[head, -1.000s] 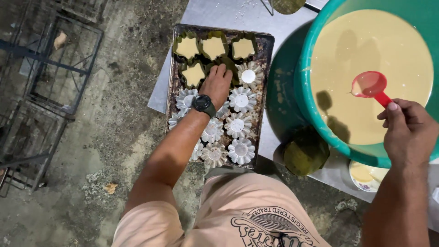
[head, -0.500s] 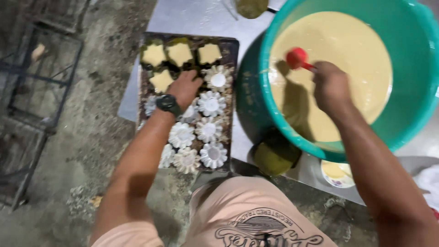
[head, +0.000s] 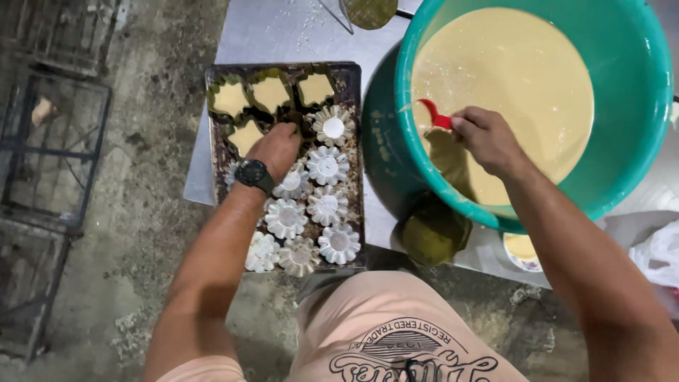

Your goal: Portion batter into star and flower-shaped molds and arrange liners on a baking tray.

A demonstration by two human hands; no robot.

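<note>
My left hand (head: pixel 277 147) rests palm-down on the baking tray (head: pixel 353 163), fingers together and curled onto a mould near the tray's middle; whether they grip it I cannot tell, as the fingertips are hidden. A black wristwatch (head: pixel 253 173) sits on that wrist.

The tray lies at the left edge of the metal table (head: pixel 283 32), its long side running away from me. Far end of tray: four star-shaped moulds filled with yellow batter (head: pixel 271 92), three along the far edge, one just behind them toward the left edge. Near end of tray: empty fluted tin moulds (head: pixel 327 205), silvery, packed touching one another in rough rows down to the near edge. One fluted mould just right of my left hand holds a white centre.

Right of the tray, touching or just beside its right edge, stands the large teal basin (head: pixel 636 141), nearly full of pale yellow batter (head: pixel 523 78). A dark green rounded object (head: pixel 433 233) sits at the near table edge below the basin; kind unclear.

My right hand (head: pixel 488 140) is over the basin's near-left side, fingers closed round the handle of a red ladle (head: pixel 433 113), whose bowl is just at the batter surface. A small cup with yellow contents (head: pixel 522 251) stands at the near edge under my right forearm. A white plastic bag (head: pixel 658 255) lies at the far right.
</note>
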